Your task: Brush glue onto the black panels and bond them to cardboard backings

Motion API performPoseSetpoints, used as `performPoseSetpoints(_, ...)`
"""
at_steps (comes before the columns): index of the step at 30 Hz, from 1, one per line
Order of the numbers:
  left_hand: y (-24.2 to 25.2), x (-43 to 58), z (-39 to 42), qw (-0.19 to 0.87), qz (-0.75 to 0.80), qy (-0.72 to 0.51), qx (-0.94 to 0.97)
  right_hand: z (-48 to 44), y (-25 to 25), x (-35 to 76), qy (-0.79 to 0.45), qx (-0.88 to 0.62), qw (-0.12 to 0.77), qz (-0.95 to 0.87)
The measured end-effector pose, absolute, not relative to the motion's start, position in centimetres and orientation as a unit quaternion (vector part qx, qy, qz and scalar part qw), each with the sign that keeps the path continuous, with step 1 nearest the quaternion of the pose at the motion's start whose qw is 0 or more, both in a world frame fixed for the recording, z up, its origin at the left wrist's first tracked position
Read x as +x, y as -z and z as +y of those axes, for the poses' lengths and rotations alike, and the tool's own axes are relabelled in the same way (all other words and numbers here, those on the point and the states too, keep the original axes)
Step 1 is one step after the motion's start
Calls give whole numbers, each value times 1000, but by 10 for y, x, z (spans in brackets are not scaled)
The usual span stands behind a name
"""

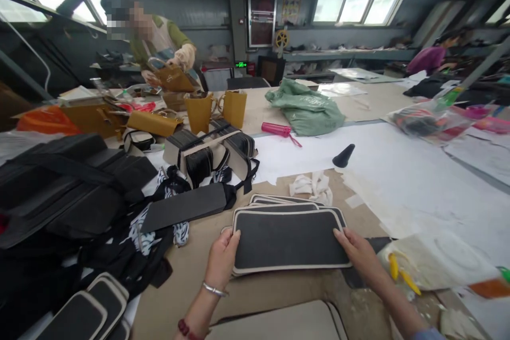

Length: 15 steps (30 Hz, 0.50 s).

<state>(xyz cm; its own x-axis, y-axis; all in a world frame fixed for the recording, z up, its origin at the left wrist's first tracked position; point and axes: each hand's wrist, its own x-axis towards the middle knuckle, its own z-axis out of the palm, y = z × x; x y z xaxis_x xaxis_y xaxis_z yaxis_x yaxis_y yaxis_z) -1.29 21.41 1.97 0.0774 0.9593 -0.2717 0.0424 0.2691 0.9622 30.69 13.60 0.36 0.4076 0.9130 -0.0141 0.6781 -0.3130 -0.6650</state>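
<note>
A flat black panel with a cream border (289, 239) lies between my two hands, level over similar panels whose edges (274, 199) show behind it. My left hand (223, 255) pinches its left edge with the thumb on top. At the right edge, my right hand (356, 249) grips the same way; the fingers of both hands are mostly hidden underneath. Closer to me are pale grey panels (279, 324). Beyond the pile sits a crumpled white cloth (313, 187). To the left rests a plain dark panel (185, 204) on black and striped fabric.
Bundled black and grey pieces (211, 151) stand ahead left, near mustard handbags (235, 109). A green plastic bag (306, 109), a pink tube-shaped item (275, 129) and a black cone (343, 155) lie farther off. Yellow-handled snips (402, 273) are at right. A co-worker (163, 45) handles a bag across the table.
</note>
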Motion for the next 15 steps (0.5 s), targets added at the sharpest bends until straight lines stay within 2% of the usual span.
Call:
performPoseSetpoints(3,1,-3,232,537,587,-415,441,143,14,328,-139,-821,266,-486)
performPoseSetpoints(6,25,3,235,499,623,-449,402,147,39,344,-86,-844,274,-453)
performPoseSetpoints(10,44,9,231,503,628,-435,404,154,63,351,-152,-863,290,-386)
performPoseSetpoints(15,47,16,225,446,661,-400,452,159,67,337,-183,-874,296,-339)
